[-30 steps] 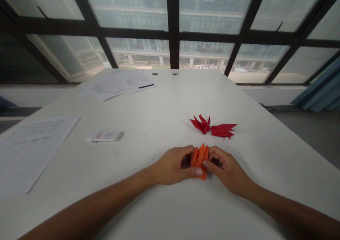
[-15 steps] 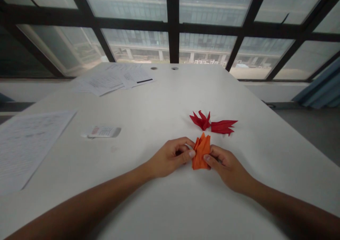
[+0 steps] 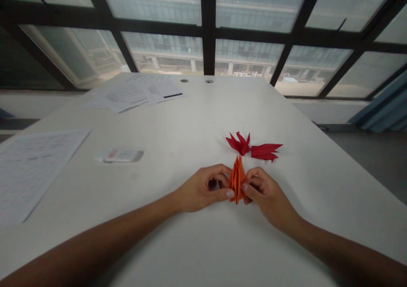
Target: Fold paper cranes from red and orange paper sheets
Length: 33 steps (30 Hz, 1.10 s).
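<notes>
Between my hands stands a piece of folded orange paper (image 3: 237, 180), its several pleated layers seen edge-on and its pointed tips facing away from me. My left hand (image 3: 206, 188) pinches its left side, thumb near the lower edge. On the other side, my right hand (image 3: 265, 196) grips it between thumb and fingers. Just beyond the orange paper lie two red folded-paper pieces: a spiky one with spread points (image 3: 240, 143) and a longer one with pointed ends (image 3: 265, 151).
On the white table (image 3: 178, 253), a small white packet-like item with print (image 3: 124, 154) lies to the left. A printed sheet (image 3: 34, 172) is at the far left, and more printed papers (image 3: 136, 94) overlap at the back. Dark-framed windows (image 3: 208, 28) rise behind the table.
The orange paper has turned from showing a broad flat face to showing its narrow layered edges. Both hands have shifted slightly around it and still hold it.
</notes>
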Each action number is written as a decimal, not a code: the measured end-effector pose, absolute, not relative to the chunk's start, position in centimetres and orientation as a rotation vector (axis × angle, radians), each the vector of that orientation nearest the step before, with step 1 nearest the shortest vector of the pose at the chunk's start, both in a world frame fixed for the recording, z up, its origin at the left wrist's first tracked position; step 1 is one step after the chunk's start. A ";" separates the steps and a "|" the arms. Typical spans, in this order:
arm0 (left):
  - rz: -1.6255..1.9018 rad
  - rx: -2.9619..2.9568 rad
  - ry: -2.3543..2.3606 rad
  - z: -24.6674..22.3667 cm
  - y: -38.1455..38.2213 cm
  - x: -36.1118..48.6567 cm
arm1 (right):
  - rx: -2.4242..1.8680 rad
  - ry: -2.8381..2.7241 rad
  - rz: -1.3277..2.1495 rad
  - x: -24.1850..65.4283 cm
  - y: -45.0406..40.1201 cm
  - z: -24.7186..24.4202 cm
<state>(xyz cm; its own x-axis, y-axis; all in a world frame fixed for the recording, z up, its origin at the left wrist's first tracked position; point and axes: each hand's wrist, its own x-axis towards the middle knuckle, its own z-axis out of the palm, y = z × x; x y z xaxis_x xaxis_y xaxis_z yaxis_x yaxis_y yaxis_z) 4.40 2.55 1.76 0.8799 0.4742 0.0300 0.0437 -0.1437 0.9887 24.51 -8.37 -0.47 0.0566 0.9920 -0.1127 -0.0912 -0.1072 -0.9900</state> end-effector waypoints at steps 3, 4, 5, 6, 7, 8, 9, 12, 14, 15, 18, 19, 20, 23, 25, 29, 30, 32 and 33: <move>0.373 1.734 0.384 1.6 2.7 4.3 | -1.256 -1.064 1.257 24.7 -8.2 -0.3; 0.388 1.743 0.382 1.6 2.7 4.3 | -1.271 -1.070 1.237 24.7 -8.1 -0.2; 0.407 1.747 0.376 1.5 2.7 4.3 | -1.285 -1.075 1.217 24.7 -8.1 0.0; 0.426 1.747 0.371 1.4 2.7 4.4 | -1.293 -1.080 1.204 24.7 -8.0 0.0; 0.441 1.746 0.372 1.4 2.7 4.5 | -1.290 -1.084 1.202 24.7 -8.0 0.1; 0.453 1.750 0.382 1.4 2.6 4.6 | -1.272 -1.088 1.213 24.7 -8.0 0.2; 0.462 1.761 0.402 1.4 2.5 4.7 | -1.245 -1.088 1.232 24.6 -8.0 0.2; 0.477 1.854 0.509 1.6 2.3 4.9 | -1.190 -1.065 1.272 24.5 -8.1 -0.1; 0.484 1.918 0.555 1.9 2.3 5.0 | -1.195 -1.044 1.279 24.3 -8.3 -0.3; 0.496 1.941 0.546 2.0 2.3 4.9 | -1.198 -1.031 1.289 24.2 -8.4 -0.4; 0.563 1.957 0.413 2.2 2.6 4.8 | -1.199 -0.985 1.331 23.9 -8.5 -0.4; 0.573 1.954 0.376 2.2 2.6 4.7 | -1.200 -0.967 1.332 23.8 -8.5 -0.3; 0.574 1.950 0.356 2.2 2.6 4.7 | -1.207 -0.951 1.320 23.8 -8.4 -0.2; 0.540 1.937 0.369 2.1 2.3 4.9 | -1.254 -0.934 1.256 23.7 -8.2 0.3; 0.561 1.930 0.389 2.0 2.0 5.2 | -1.274 -0.938 1.246 23.5 -8.1 0.7; 0.638 1.894 0.445 1.6 1.7 5.6 | -1.199 -0.956 1.343 23.2 -8.2 0.9; 0.642 1.865 0.465 1.5 1.7 5.6 | -1.165 -0.960 1.365 23.2 -8.3 0.8; 0.636 1.788 0.509 1.3 1.6 5.6 | -1.101 -0.962 1.389 23.2 -8.3 0.6; 0.630 1.750 0.526 1.3 1.6 5.6 | -1.078 -0.964 1.397 23.3 -8.2 0.5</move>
<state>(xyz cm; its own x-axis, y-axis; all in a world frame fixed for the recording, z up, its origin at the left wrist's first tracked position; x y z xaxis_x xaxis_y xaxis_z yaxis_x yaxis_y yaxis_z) 5.65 1.61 1.29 0.7559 0.6383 0.1457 0.0285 -0.2545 0.9667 23.29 -8.22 0.53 -0.0165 0.9951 -0.0973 -0.2625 -0.0982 -0.9599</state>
